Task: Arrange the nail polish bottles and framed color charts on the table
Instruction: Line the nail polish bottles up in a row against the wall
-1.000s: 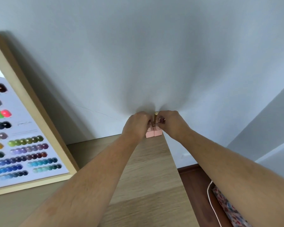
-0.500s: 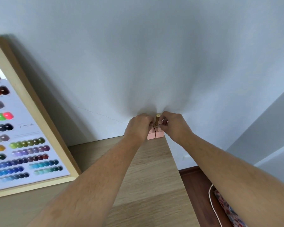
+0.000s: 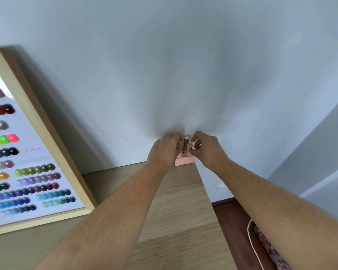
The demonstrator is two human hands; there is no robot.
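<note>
Head view showed the counter (image 3: 176,201), a light wood top, running back to a pale wall (image 3: 183,65).

**Progress.**
- One chart (image 3: 18,162) in a pale wood frame stood at the counter's left and leaned back toward the wall. Its left part ran out of view. It was judged already placed.
- The left hand (image 3: 164,151) and right hand (image 3: 207,151) flanked two bottles (image 3: 184,161) at the far right corner, well apart from the chart.
- The left fingers were curled onto the left bottle, though the back of the hand hid most of the grip.
- The right fingers were pinched on the upper part of the right bottle.
- The pair was judged to be in final alignment, with release left to do.
- Whether more bottles or charts remained could not be told.

**Appearance.** The bottles stood upright, touching each other and close to the wall. Each had a square pink base. One gold cap (image 3: 186,142) showed between the hands.
</note>
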